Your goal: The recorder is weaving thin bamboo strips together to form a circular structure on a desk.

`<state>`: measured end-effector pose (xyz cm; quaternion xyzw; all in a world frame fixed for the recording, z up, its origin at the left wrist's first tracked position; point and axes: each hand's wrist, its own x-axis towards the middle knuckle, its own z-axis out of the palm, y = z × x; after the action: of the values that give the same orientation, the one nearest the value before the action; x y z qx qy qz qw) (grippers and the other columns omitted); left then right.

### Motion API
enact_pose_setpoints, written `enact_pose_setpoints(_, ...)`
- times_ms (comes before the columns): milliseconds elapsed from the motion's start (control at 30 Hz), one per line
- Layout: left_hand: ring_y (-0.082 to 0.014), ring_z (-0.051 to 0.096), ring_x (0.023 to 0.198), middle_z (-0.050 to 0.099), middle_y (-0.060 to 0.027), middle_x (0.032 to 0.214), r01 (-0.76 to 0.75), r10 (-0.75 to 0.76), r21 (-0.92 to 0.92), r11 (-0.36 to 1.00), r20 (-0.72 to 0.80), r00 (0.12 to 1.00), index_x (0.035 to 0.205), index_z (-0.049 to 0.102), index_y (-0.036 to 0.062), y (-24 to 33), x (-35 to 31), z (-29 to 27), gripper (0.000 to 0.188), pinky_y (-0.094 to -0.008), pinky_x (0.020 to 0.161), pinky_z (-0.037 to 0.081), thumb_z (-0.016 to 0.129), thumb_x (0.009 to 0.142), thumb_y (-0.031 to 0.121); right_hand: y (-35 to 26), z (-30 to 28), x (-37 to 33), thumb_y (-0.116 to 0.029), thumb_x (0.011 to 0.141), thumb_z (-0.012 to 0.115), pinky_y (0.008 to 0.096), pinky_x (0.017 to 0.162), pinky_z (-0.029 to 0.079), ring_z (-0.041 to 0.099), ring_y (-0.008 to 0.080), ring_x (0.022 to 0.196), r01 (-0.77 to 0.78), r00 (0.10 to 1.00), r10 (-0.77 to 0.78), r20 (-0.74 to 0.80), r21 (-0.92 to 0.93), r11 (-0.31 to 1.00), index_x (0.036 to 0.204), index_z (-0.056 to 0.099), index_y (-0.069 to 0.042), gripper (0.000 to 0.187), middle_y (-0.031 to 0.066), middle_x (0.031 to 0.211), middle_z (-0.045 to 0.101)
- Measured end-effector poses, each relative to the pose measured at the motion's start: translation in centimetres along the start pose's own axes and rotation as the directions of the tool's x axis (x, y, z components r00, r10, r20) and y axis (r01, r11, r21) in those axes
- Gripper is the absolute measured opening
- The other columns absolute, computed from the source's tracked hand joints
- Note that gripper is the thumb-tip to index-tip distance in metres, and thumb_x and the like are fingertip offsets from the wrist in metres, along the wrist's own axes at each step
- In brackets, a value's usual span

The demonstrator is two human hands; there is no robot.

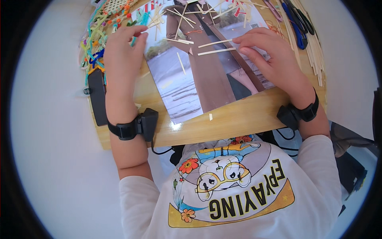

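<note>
My right hand (pixel 270 53) hovers over a glossy magazine (pixel 211 85) that shows a figure in a long brown coat. Its index fingertip is at the right end of one thin pale wooden strip (pixel 215 43), and its thumb is close to a second, roughly parallel strip (pixel 217 51). Thumb and index finger are apart. My left hand (pixel 125 53) is at the magazine's left edge, thumb and index finger spread, with nothing visible between them. Between the hands lie short strips (pixel 181 41) and a slanted one (pixel 181 63). More crossed strips (pixel 184 18) cover the magazine's far part.
Tangled colourful pipe cleaners and beads (pixel 95 44) fill the table's left side, beside a dark phone (pixel 97 95). At the right lie blue-and-black scissors (pixel 298 28) and long wooden strips (pixel 316 55). A small pale scrap (pixel 211 117) rests near the table's front edge (pixel 223 135).
</note>
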<state>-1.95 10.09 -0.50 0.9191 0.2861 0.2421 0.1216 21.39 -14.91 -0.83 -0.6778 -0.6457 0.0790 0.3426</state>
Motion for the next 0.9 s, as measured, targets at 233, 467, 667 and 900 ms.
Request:
enact_pose_setpoints(233, -0.0322, 0.063, 0.102, 0.069, -0.0098, 0.107, -0.163, 0.163, 0.034, 0.986, -0.014, 0.986, 0.113, 0.076, 0.0109, -0.1, -0.2, 1.6, 0.025, -0.0409, 0.089, 0.050, 0.073, 0.090, 0.021, -0.1, -0.1, 0.0, -0.004, 0.091, 0.071, 0.0377, 0.087, 0.053, 0.068, 0.0283, 0.099, -0.008, 1.000, 0.008, 0.004, 0.030, 1.000, 0.102, 0.071, -0.001, 0.012, 0.0100, 0.108, 0.075)
enact_pose_setpoints(467, -0.0333, 0.062, 0.107, 0.069, -0.0097, 0.118, -0.258, 0.257, 0.091, 0.962, 0.018, 0.966, 0.117, 0.074, 0.0103, -1.4, 0.2, 2.9, 0.028, -0.0425, 0.092, 0.050, 0.073, 0.090, 0.017, -0.4, 0.0, -0.1, -0.004, 0.090, 0.071, 0.0385, 0.087, 0.054, 0.068, 0.0289, 0.100, -0.023, 0.999, 0.021, 0.035, 0.042, 0.999, 0.102, 0.071, -0.001, 0.012, 0.0098, 0.109, 0.075)
enact_pose_setpoints(667, -0.0332, 0.065, 0.101, 0.071, -0.0110, 0.110, -0.090, 0.096, 0.088, 0.992, -0.068, 0.993, 0.111, 0.076, 0.0090, -2.4, 0.2, 2.5, 0.023, -0.0417, 0.089, 0.051, 0.073, 0.089, 0.018, -0.3, -0.1, 0.0, -0.003, 0.090, 0.070, 0.0383, 0.087, 0.054, 0.068, 0.0294, 0.100, 0.017, 0.999, -0.018, 0.048, 0.020, 1.000, 0.103, 0.071, -0.002, 0.012, 0.0101, 0.110, 0.075)
enact_pose_setpoints(900, -0.0310, 0.066, 0.092, 0.070, -0.0101, 0.094, -0.021, 0.028, 0.081, 0.997, -0.085, 0.996, 0.093, 0.076, 0.0060, -3.4, 1.1, 3.1, 0.013, -0.0418, 0.082, 0.051, 0.075, 0.088, 0.017, -0.3, 0.2, 0.0, -0.004, 0.091, 0.070, 0.0387, 0.088, 0.054, 0.068, 0.0298, 0.100, -0.027, 0.997, 0.023, 0.071, 0.062, 0.998, 0.101, 0.072, -0.001, 0.011, 0.0107, 0.111, 0.075)
